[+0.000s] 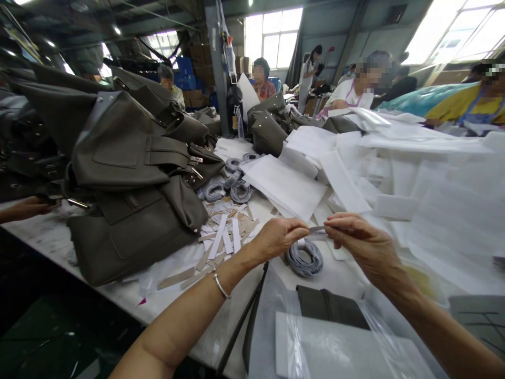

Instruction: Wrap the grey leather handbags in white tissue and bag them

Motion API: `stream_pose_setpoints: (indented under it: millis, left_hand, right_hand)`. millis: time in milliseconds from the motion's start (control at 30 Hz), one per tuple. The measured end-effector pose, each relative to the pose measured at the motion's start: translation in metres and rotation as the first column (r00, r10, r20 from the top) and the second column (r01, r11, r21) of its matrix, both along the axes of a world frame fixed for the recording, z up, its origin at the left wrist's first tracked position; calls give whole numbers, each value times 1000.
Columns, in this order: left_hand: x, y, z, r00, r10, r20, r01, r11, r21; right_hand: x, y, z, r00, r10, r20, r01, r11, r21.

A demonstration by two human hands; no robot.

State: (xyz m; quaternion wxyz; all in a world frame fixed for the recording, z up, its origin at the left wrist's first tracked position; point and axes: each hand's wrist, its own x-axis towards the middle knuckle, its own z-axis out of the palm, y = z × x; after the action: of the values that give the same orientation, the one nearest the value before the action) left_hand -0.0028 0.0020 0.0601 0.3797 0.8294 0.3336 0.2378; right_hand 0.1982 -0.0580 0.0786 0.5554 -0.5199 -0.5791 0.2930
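Between my left hand [282, 234] and my right hand [361, 239] stretches a thin pale strip [316, 229], pinched at each end. Its exact kind is too small to make out. Just below the fingers, a grey-blue coil of cord [304, 260] lies on the white tabletop [240, 302], apart from both hands. Closer to me is a dark olive leather bag [331, 306], partly covered by clear plastic and a white sheet [327, 342].
Dark leather bags [130, 221] are heaped at left. Paper and card strips [226, 237] lie near more cord coils [240, 191]. White sheets [288, 181] spread across the right. Another person's hand [27, 209] reaches in at far left; several people work behind.
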Motion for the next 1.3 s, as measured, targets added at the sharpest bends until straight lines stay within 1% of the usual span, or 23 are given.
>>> stream_pose_setpoints:
  millis: [33,67,100,167,267,333,400,467,533,600,733,867,933,967,1067,1100,1167,1200,1267,1300]
  left_hand:
    - [0,2,-5,994,68,-85,-58,992,114]
    - [1,4,-11,977,132,-167,-97,975,201]
    - [2,6,-17,955,175,-238,-114,961,251]
    - [5,7,-30,925,185,-331,-99,960,262]
    - [13,5,-42,902,174,-396,-74,964,255]
    - [18,3,-45,886,193,-421,-83,960,267]
    - [24,2,-45,874,215,-436,-97,956,277]
    - [29,3,-45,865,226,-449,-105,955,278]
    - [31,6,-45,862,229,-453,-108,955,276]
    - [32,8,-45,864,235,-446,-115,954,278]
    - [28,8,-37,879,253,-403,-145,949,278]
    - [27,-1,-25,913,228,-337,-152,959,238]
    - [28,-7,-20,935,209,-287,-152,966,211]
    - [29,-8,-18,945,201,-260,-152,969,195]
    - [25,-8,-15,967,162,-195,-136,981,142]
    - [22,-6,-15,977,138,-162,-125,988,90]
    - [14,1,-17,995,92,-41,-96,989,-116]
    - [9,5,-19,996,84,30,-74,968,-240]
    - [0,11,-24,986,96,134,-25,891,-454]
    - [-3,13,-27,984,100,147,-9,852,-523]
  right_hand:
    - [2,0,-2,999,-40,-32,39,999,-11]
    - [4,0,-4,997,-61,-39,59,998,-34]
    - [6,-2,-7,998,-67,-14,67,996,-55]
    - [9,-6,-13,992,-37,119,44,997,-57]
    - [12,-12,-25,931,66,358,-81,996,26]
    - [15,-17,-33,876,135,464,-193,978,79]
    - [17,-21,-41,822,200,534,-290,953,89]
    - [20,-24,-47,767,254,590,-354,933,59]
    - [21,-27,-50,719,270,640,-382,923,40]
    - [20,-29,-48,678,238,695,-393,917,69]
    - [11,-26,-39,594,122,796,-404,900,163]
    - [2,-13,-35,553,-16,833,-319,920,229]
    - [0,-4,-35,536,-40,843,-297,926,233]
    - [0,-1,-35,526,-25,850,-307,927,216]
    - [2,6,-33,478,35,878,-381,909,171]
    - [3,8,-33,456,29,890,-402,899,176]
    - [6,8,-33,416,-16,909,-438,872,216]
    - [8,8,-33,403,-43,914,-455,857,241]
    - [11,8,-34,406,-82,910,-476,832,287]
    - [11,8,-35,414,-89,906,-479,825,301]
